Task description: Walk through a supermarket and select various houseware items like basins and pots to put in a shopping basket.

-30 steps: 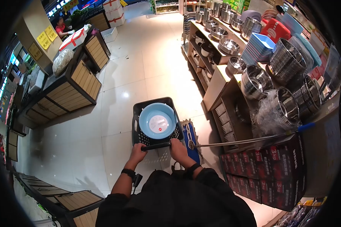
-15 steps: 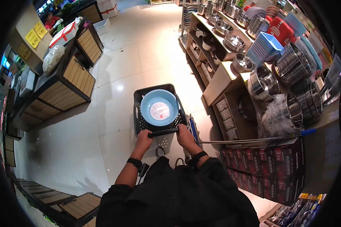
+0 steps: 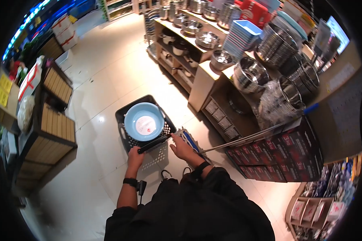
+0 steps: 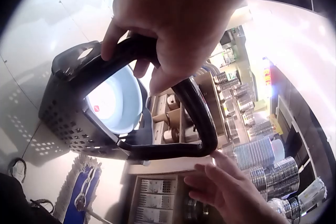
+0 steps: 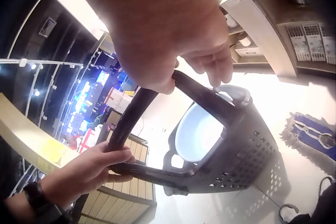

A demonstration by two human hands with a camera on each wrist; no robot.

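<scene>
A dark plastic shopping basket (image 3: 120, 120) with a perforated wall carries a light blue basin (image 3: 161, 124) that has a white label inside. My left hand (image 3: 135, 159) grips the black basket handle (image 3: 156, 143) near its left end; in the left wrist view its fingers curl round the bar. At the handle's other end is my right hand (image 3: 182, 148). Its fingers lie loosely extended in the left wrist view, fingertips right at the handle's corner, the palm not wrapped round it. The basket hangs in front of my feet, over the tiled floor.
Shelves (image 3: 197, 88) with steel pots and stacked bowls (image 3: 251, 74) run along the right. A blue mop head (image 3: 188, 139) lies on the floor beside the basket, its pole slanting right across stacked dark boxes (image 3: 277, 154). Wood-slatted counters (image 3: 56, 120) stand on the left.
The view has turned rightward, so basket and counters sit further left. The right hand, earlier curled round the handle, has loosened its fingers. The handle now slants up to the right.
</scene>
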